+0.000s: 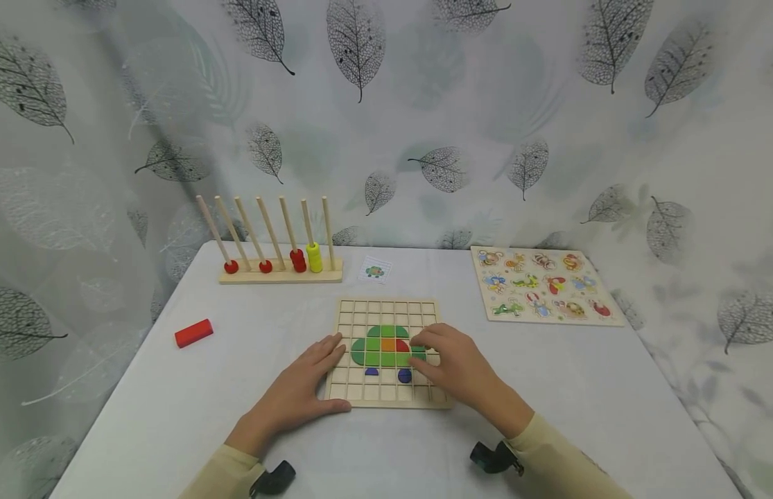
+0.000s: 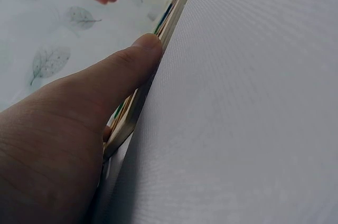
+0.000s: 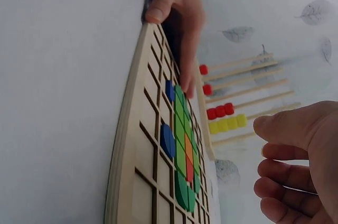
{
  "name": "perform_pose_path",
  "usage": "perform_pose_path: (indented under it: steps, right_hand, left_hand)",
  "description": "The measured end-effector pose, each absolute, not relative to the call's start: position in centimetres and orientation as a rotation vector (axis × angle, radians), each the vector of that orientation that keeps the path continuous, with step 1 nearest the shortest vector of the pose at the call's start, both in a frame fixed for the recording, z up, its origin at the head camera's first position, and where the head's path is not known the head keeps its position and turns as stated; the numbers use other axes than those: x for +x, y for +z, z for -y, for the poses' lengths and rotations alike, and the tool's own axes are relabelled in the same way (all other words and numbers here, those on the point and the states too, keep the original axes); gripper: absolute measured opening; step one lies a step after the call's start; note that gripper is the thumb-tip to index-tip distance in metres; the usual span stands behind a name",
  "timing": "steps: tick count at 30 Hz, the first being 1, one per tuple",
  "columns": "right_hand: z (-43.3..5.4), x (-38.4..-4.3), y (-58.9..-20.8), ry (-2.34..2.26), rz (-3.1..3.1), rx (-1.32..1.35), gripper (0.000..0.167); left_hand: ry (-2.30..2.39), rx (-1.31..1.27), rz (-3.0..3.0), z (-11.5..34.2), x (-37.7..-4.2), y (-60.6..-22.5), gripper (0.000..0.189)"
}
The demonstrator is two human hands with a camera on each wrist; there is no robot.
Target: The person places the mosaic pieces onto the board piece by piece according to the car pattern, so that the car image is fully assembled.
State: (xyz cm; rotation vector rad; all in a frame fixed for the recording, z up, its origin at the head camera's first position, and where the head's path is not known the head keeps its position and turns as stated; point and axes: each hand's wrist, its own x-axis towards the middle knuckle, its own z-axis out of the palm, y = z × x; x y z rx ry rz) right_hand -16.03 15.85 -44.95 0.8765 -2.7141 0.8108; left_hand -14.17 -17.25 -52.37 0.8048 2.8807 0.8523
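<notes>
A wooden grid board [image 1: 355,395] lies on the white table, with colored tiles in its cells. Green tiles [image 1: 372,359] surround an orange square [image 1: 388,344] and a rounded red tile [image 1: 401,345]. Below them sit a small blue half-round tile [image 1: 371,372] and a round blue shape [image 1: 404,375]. My left hand [image 1: 305,384] rests at the board's left side, fingers extended along that edge and thumb at the near corner. Over the board's right side hovers my right hand [image 1: 455,364], its fingers loosely bent and apart from the thumb, with nothing between them in the right wrist view.
Behind the board stands a wooden rod counter [image 1: 280,276] with red and yellow beads. Beside it lies a small picture card [image 1: 375,270]. An insect puzzle board [image 1: 548,285] is at the back right, and a red block [image 1: 194,333] at the left. A leaf-patterned curtain [image 1: 398,125] hangs behind.
</notes>
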Motion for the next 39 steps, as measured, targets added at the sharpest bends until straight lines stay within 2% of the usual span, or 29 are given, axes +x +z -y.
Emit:
perform_pose_path:
  steps: [24, 39]
  right_hand:
    - [-24.1, -14.5, -44.4, 0.656, 2.708, 0.535, 0.024]
    - [-26.1, -13.2, -45.7, 0.637, 2.816, 0.371, 0.022]
  left_hand:
    - [0.851, 0.811, -2.873, 17.2, -14.1, -52.2, 0.110]
    - [0.850, 0.789, -2.869, 17.2, -14.0, -52.2, 0.110]
